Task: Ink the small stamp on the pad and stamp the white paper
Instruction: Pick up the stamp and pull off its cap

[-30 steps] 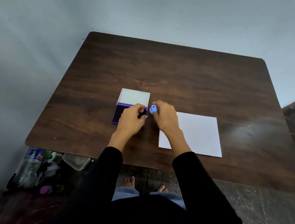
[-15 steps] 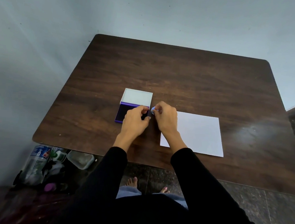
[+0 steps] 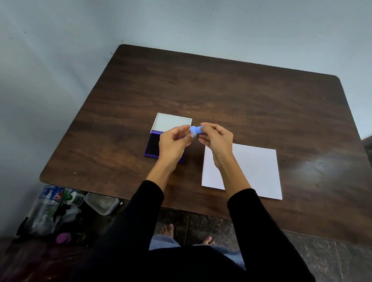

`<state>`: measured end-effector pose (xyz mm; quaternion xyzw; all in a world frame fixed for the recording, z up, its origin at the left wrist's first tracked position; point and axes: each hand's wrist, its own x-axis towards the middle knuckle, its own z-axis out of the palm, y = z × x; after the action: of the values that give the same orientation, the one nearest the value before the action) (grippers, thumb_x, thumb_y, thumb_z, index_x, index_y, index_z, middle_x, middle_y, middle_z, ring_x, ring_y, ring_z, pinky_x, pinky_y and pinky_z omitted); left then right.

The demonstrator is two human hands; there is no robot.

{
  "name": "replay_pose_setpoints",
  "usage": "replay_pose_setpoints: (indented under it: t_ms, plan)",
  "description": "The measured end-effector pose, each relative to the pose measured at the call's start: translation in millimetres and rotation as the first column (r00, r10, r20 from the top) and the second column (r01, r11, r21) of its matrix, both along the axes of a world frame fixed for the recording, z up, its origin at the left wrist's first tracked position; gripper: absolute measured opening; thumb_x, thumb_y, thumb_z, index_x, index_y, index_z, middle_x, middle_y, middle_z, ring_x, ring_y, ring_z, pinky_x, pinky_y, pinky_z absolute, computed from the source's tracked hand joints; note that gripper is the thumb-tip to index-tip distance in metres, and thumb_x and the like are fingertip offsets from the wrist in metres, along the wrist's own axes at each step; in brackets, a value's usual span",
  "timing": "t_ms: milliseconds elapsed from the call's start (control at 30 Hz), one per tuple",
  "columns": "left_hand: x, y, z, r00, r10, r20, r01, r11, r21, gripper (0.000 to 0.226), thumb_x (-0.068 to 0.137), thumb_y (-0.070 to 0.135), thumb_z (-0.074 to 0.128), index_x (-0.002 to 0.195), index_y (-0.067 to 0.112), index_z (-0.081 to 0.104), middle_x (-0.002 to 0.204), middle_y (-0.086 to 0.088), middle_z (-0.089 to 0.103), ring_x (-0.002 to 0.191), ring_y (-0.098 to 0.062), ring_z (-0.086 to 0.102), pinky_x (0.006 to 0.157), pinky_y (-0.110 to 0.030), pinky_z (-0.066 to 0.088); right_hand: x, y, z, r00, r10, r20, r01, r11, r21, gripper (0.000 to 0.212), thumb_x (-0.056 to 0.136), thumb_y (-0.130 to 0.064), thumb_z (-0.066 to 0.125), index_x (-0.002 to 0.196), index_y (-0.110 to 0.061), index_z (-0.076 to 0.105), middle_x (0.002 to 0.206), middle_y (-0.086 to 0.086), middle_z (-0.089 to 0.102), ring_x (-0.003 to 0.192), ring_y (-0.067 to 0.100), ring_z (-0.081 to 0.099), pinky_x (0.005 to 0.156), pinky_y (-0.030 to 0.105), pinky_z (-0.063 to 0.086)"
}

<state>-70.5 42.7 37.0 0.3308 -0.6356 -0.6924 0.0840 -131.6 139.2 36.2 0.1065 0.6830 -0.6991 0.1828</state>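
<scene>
A small light-blue stamp (image 3: pixel 195 130) is held sideways in the air between both hands, above the right edge of the ink pad. My right hand (image 3: pixel 216 141) pinches its right end. My left hand (image 3: pixel 174 142) touches its left end with thumb and fingertips. The purple ink pad (image 3: pixel 152 144) lies open on the dark wooden table (image 3: pixel 239 100), its white lid (image 3: pixel 171 122) folded back behind it; my left hand hides much of the pad. The white paper (image 3: pixel 254 170) lies flat to the right, partly under my right forearm.
Left of the table, on the floor, lie a plastic bottle (image 3: pixel 46 207), a clear container (image 3: pixel 101 203) and other clutter. A grey wall stands behind the table. My bare feet (image 3: pixel 167 230) show under the near edge.
Both hands have lifted off the pad. The stamp, earlier held low at the pad's right edge, is now raised and held sideways between both hands.
</scene>
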Motion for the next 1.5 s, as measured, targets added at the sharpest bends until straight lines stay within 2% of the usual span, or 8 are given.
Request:
replay_pose_setpoints:
  t_ms: [167,600,700,800,1067,1267,1400,1500]
  plan:
    - [-1.2,-3.5,-2.0,0.999,-0.035,-0.029,0.035,0.999,0.016,0.039,0.082,0.007,0.070,0.121,0.007,0.063,0.114,-0.013,0.068,0.103,-0.023,0.065,0.090,-0.035,0.055,-3.8,2.0,5.2,0.998,0.057,-0.022,-0.058,0.998,-0.022,0.020,0.081,-0.013,0.071,0.100,-0.007,0.071,0.093,0.007,0.071,0.080,0.016,0.069,0.069,0.021,0.058]
    - [-3.8,-5.2,0.2,0.995,-0.044,-0.092,0.041,0.998,-0.038,0.036,0.080,0.002,0.071,0.116,0.000,0.065,0.104,-0.013,0.070,0.090,-0.019,0.069,0.080,-0.028,0.059,-7.1,10.0,8.8,0.974,0.175,-0.146,-0.182,0.983,-0.036,0.027,0.084,0.001,0.063,0.111,0.001,0.065,0.103,0.007,0.068,0.087,0.011,0.066,0.074,0.015,0.056]
    - [-4.4,-5.0,-0.1,0.995,-0.034,-0.092,0.031,0.999,-0.032,0.035,0.080,0.000,0.070,0.115,0.000,0.065,0.103,-0.012,0.070,0.088,-0.016,0.068,0.078,-0.024,0.059,-8.7,11.4,10.4,0.976,0.190,-0.110,-0.200,0.975,-0.094,0.029,0.084,0.004,0.061,0.113,0.001,0.064,0.110,0.012,0.067,0.098,0.019,0.065,0.082,0.023,0.054]
    - [-5.7,-3.6,-0.7,0.997,-0.020,-0.076,0.017,0.999,-0.043,0.035,0.079,0.001,0.072,0.113,0.001,0.066,0.105,-0.011,0.070,0.092,-0.019,0.068,0.080,-0.026,0.058,-10.0,9.9,11.0,0.986,0.162,-0.032,-0.165,0.970,-0.176,0.029,0.083,-0.002,0.065,0.112,-0.001,0.063,0.107,0.011,0.067,0.095,0.019,0.066,0.079,0.023,0.056]
    - [-4.8,0.8,-2.3,0.998,-0.061,-0.017,0.060,0.997,-0.055,0.036,0.079,0.006,0.072,0.115,0.004,0.066,0.110,-0.012,0.071,0.098,-0.020,0.069,0.089,-0.036,0.056,-10.0,13.2,4.8,0.987,0.161,-0.012,-0.162,0.987,-0.021,0.021,0.082,-0.004,0.067,0.103,-0.003,0.067,0.104,0.012,0.068,0.093,0.019,0.066,0.077,0.025,0.056]
    - [-4.0,1.8,-2.1,0.997,-0.072,-0.005,0.072,0.996,0.043,0.036,0.080,0.009,0.072,0.115,0.004,0.066,0.110,-0.011,0.071,0.097,-0.021,0.070,0.090,-0.038,0.056,-9.5,16.7,7.9,0.968,0.232,-0.091,-0.232,0.973,0.006,0.028,0.084,0.003,0.062,0.111,-0.001,0.065,0.108,0.009,0.067,0.097,0.020,0.066,0.082,0.022,0.054]
    - [-0.4,-2.5,0.5,0.999,-0.049,0.018,0.044,0.974,0.223,0.035,0.080,0.005,0.070,0.115,0.003,0.064,0.113,-0.014,0.069,0.099,-0.023,0.069,0.089,-0.037,0.056,-5.5,14.6,7.4,0.951,0.286,-0.120,-0.290,0.957,-0.020,0.030,0.086,0.006,0.058,0.114,-0.001,0.063,0.108,0.006,0.065,0.098,0.018,0.064,0.080,0.016,0.053]
    - [0.3,-1.0,5.5,0.999,-0.046,0.004,0.041,0.934,0.356,0.036,0.082,0.000,0.066,0.117,0.005,0.062,0.106,-0.011,0.068,0.095,-0.022,0.068,0.085,-0.032,0.056,-5.4,16.2,7.0,0.954,0.275,-0.120,-0.282,0.958,-0.045,0.031,0.086,0.007,0.056,0.115,-0.002,0.062,0.110,0.006,0.064,0.103,0.021,0.064,0.086,0.021,0.053]
